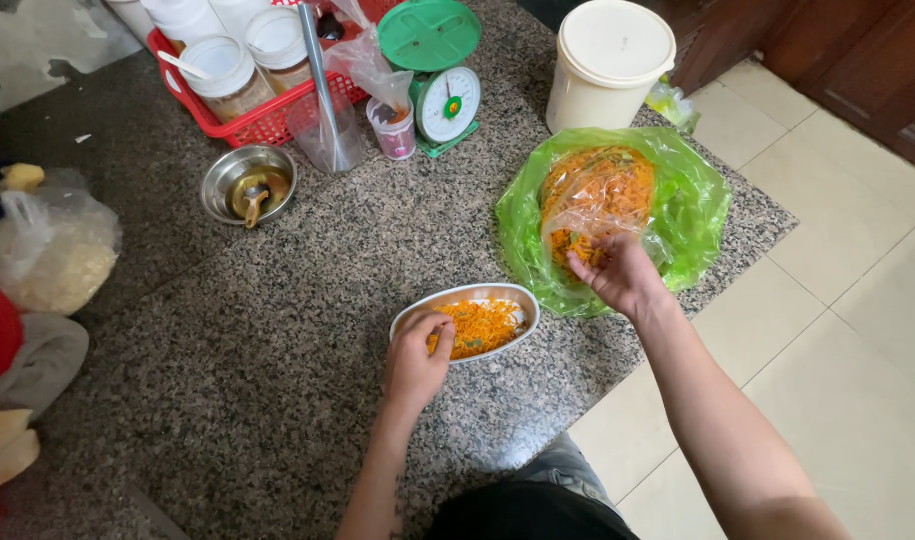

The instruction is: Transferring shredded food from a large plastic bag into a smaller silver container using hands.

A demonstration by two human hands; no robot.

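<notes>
My left hand rests with curled fingers on the rim of the oval dish of orange shreds on the desk. My right hand pinches shreds inside the green bag. A green scale, a white bucket and a steel bowl stand behind.

Speckled polished granite counter; shiny metal oval dish; glossy green plastic bag; matt white plastic bucket; red plastic basket.

Speckled grey granite counter, orange shreds, green bag, red basket, green scale, cream bucket
</notes>
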